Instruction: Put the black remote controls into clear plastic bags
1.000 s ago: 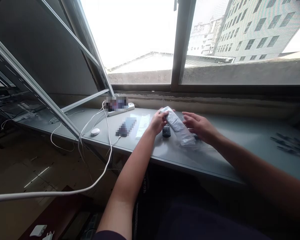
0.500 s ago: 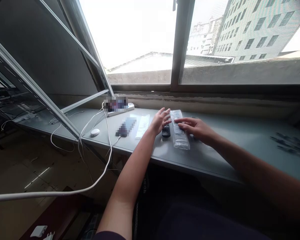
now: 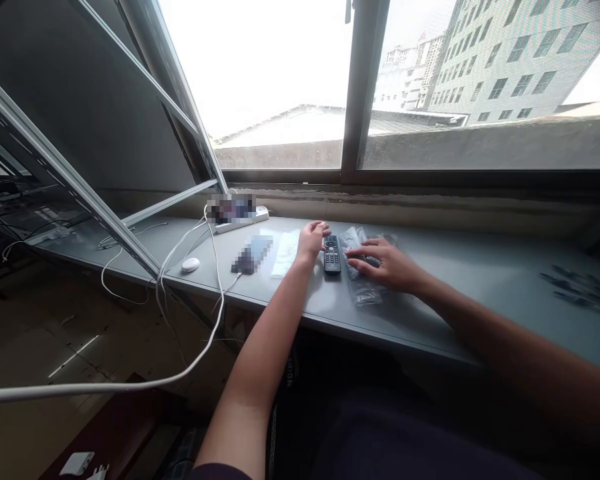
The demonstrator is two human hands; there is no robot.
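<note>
A black remote control [image 3: 333, 261] lies on the grey table, its buttons facing up. Just left of it is my left hand [image 3: 313, 241], fingers loosely bent and apart, holding nothing that I can see. On the other side of the remote, a crumpled clear plastic bag [image 3: 364, 293] lies partly under my right hand [image 3: 383, 263]. The fingers of that hand are spread over the bag, with thumb and forefinger apart. Whether they press on the plastic I cannot tell.
Left of my hands lie a white packet [image 3: 284, 257], a blurred-out phone-like item [image 3: 253, 255] with a cable, and a small round white device [image 3: 190, 265]. A white power strip [image 3: 260, 215] sits near the window. A white cable [image 3: 215, 333] loops past the front edge.
The plastic bag has gone from smooth and long to crumpled. My left hand has drawn slightly down and left, uncovering the remote. My right hand has spread lower over the bag.
</note>
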